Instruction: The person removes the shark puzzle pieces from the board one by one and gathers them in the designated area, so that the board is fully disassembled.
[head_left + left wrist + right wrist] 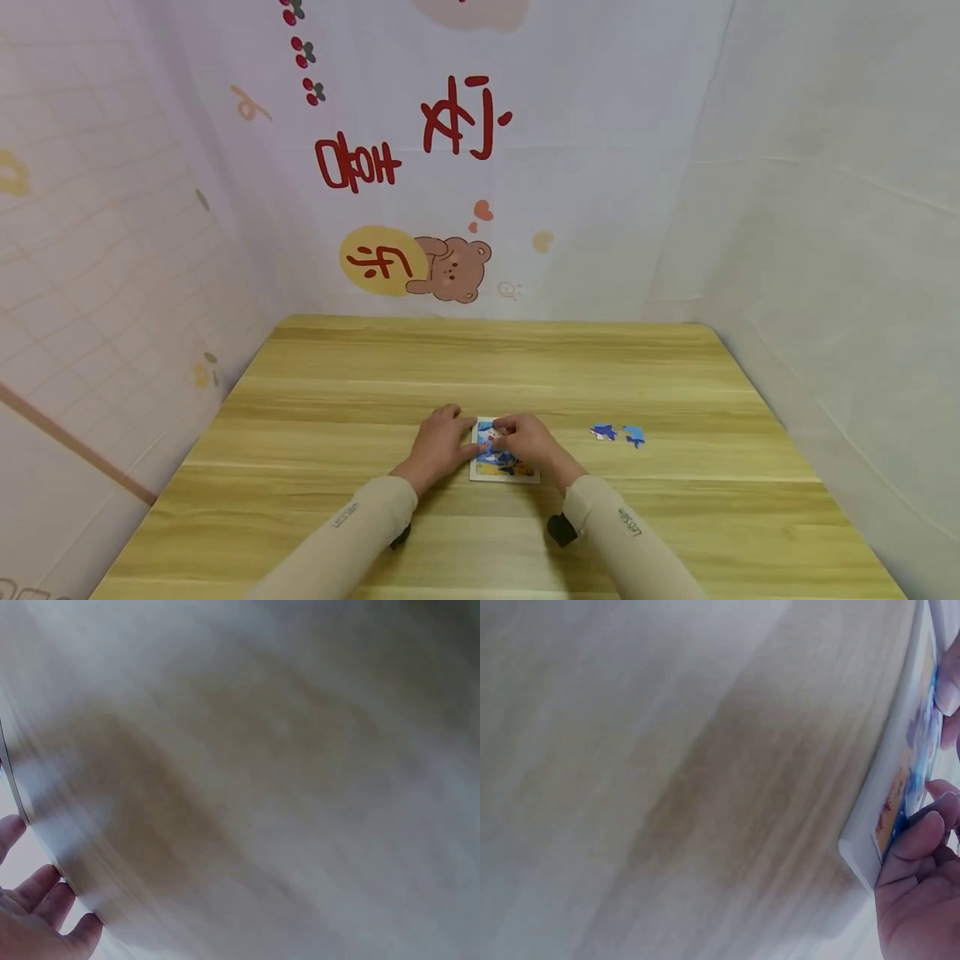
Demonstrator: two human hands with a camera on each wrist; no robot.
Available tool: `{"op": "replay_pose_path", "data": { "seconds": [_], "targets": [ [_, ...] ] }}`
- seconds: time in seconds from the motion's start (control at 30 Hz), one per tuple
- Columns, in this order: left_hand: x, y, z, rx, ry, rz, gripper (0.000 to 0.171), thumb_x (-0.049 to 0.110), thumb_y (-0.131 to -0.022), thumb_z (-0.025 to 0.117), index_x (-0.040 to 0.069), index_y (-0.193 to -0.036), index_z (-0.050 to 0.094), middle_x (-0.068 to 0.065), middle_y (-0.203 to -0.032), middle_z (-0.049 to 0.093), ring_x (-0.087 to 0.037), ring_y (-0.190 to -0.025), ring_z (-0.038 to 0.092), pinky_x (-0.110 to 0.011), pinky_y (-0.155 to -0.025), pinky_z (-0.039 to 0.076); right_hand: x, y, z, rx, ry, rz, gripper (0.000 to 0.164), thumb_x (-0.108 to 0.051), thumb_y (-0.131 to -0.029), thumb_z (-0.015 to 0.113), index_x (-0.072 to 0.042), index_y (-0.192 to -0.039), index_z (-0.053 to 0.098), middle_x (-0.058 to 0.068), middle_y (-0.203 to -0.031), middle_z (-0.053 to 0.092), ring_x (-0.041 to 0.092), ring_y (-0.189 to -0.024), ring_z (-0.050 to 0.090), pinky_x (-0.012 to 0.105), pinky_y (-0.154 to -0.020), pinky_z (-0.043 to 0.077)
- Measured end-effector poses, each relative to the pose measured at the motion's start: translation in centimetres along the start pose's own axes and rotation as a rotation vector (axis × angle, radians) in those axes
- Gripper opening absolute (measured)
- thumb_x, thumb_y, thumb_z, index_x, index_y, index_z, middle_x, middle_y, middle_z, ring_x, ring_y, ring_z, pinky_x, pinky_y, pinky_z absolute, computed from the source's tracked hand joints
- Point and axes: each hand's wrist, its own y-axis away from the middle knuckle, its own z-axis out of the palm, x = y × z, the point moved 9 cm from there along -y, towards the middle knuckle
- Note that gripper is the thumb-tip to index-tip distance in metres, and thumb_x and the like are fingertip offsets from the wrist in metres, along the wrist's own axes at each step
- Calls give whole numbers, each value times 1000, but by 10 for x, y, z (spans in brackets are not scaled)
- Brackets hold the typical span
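A small jigsaw puzzle board (pixel 480 478) with a white rim and a blue and orange sea picture lies on the table. My left hand (pixel 441 443) rests at its left edge, fingers extended and thumb over the picture. Over the board's upper right is my right hand (pixel 531 440), its thumb and bent fingers close together at the picture. They seem to pinch a puzzle piece, mostly hidden by the fingers. In the right wrist view, the curled right thumb (pixel 921 836) lies just above the board's printed face.
Two loose blue puzzle pieces, one with purple and white (pixel 603 432) and one lighter blue (pixel 635 435), lie to the right of the board. The wooden table (pixel 337 375) meets a printed cloth wall (pixel 600 250) at the back, with more cloth at both sides.
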Motion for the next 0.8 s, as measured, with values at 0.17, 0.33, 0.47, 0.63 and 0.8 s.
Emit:
{"op": "replay_pose_path", "data": {
  "seconds": [0.17,0.33,0.47,0.63,0.8],
  "targets": [
    [-1,0,-1,-5,-2,-9,56,43,-90,71,4,-130,65,-25,-136,52,-42,-126,47,-59,-102,38,2,-1,1,-18,-57,38,38,-5,-91,67,3,-128,64,18,-126,61,30,-114,57,49,-96,47],
    [1,0,0,-2,0,4,56,43,-91,71,3,-130,65,-25,-135,53,-41,-126,47,-58,-102,38,2,-2,0,2,-44,47,39,-4,-89,69,5,-127,64,18,-125,62,29,-112,57,50,-99,45],
    [1,1,1,-2,0,4,56,42,-90,71,3,-130,65,-24,-135,53,-40,-125,48,-57,-102,39,1,-2,0,-12,-31,44,41,-4,-89,68,5,-128,63,17,-125,62,27,-110,56,50,-99,44],
    [2,3,0,4,-11,7,55,40,-90,72,2,-130,65,-24,-134,53,-40,-124,48,-57,-100,40,1,2,-1,-24,-87,46,44,-4,-90,68,2,-132,61,15,-121,62,27,-106,57,47,-95,46],
    [2,3,0,-2,-9,6,56,41,-91,71,3,-130,65,-24,-134,53,-40,-124,48,-58,-100,39,2,1,-4,33,-108,34,38,-7,-90,70,1,-127,64,10,-112,66,24,-102,61,43,-91,50]
  ]
}}
